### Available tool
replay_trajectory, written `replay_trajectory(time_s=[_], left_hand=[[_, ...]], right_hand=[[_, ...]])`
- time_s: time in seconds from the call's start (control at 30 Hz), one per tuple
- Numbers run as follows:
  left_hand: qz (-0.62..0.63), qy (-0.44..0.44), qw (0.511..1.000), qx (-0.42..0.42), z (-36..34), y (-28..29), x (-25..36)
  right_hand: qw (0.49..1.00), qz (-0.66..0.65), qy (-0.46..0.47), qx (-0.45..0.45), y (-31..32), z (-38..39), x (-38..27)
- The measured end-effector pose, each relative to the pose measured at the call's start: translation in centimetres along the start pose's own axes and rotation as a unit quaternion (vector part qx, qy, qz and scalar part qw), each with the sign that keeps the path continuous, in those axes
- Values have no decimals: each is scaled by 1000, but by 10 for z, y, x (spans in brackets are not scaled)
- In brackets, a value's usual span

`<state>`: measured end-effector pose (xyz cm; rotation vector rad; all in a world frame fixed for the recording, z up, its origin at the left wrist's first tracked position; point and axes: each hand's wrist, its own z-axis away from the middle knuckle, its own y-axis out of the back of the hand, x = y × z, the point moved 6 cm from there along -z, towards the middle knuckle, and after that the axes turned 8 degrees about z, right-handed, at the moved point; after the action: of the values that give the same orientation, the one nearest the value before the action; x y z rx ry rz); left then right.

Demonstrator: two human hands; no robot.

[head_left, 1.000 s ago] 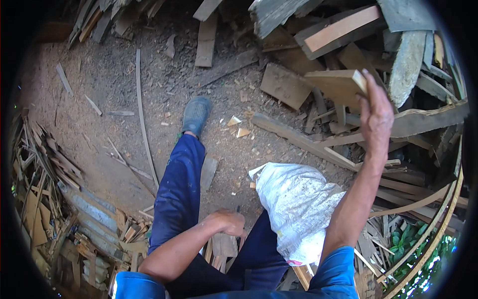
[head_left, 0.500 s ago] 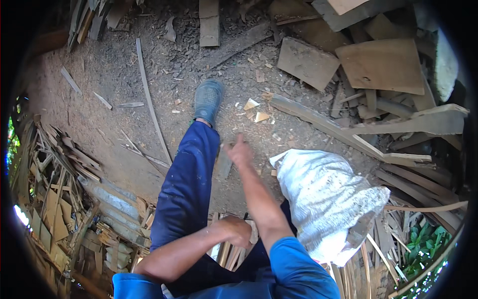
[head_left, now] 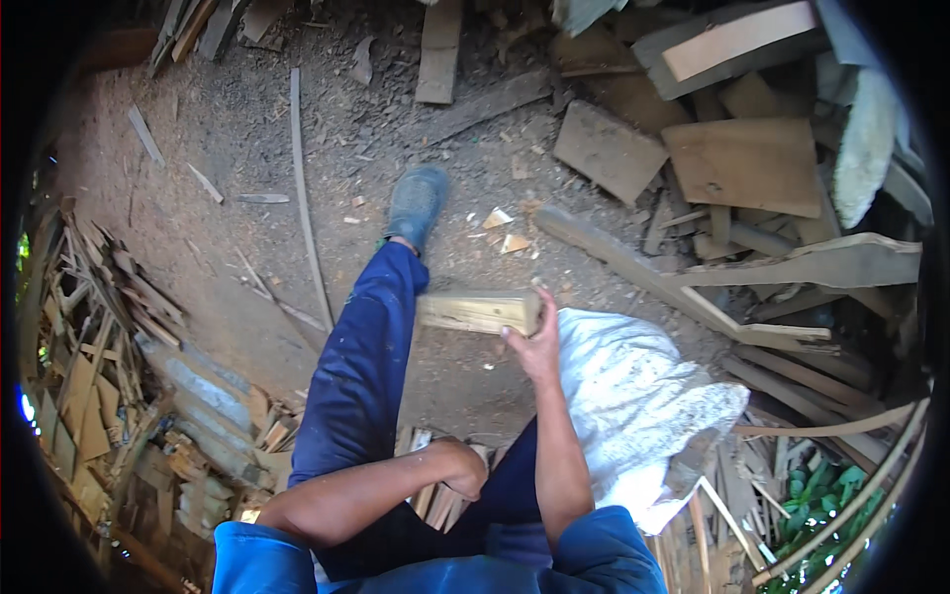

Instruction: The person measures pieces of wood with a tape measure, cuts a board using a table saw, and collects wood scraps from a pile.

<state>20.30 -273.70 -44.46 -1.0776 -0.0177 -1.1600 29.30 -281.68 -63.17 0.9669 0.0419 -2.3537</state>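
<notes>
A short, pale wooden block is gripped at its right end by my right hand, thumb on the near side and fingers round the far side. It is held across, above the dirt floor, its left end beside my trouser leg. My left hand is curled in front of my lap, closed, over a stack of split wood strips. Whatever its fingers hold is hidden beneath it; a pale edge shows at its right side.
A white sack lies to the right of my right forearm. A long split board slants beyond it towards piled planks. My shoe stands on dirt among wood chips. Scrap wood is heaped at the left.
My right hand, earlier stretched down to the floor, has taken hold of the wooden block, lifted it and drawn it nearer. My left hand has stayed nearly in place, slightly left.
</notes>
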Motion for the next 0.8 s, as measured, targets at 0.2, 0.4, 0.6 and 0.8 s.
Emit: replay_trajectory(time_s=[0.2,0.4,0.6,0.8], left_hand=[[6,-10,999,33,1,11,13],[35,-7,998,49,7,14,16],[21,-40,998,51,1,14,14],[42,-28,993,104,5,20,9]], right_hand=[[960,-207,138,126,147,-17,-105],[948,-96,250,171,204,-39,-183],[941,-2,283,186,195,-64,-225],[935,50,166,310,177,-107,-230]])
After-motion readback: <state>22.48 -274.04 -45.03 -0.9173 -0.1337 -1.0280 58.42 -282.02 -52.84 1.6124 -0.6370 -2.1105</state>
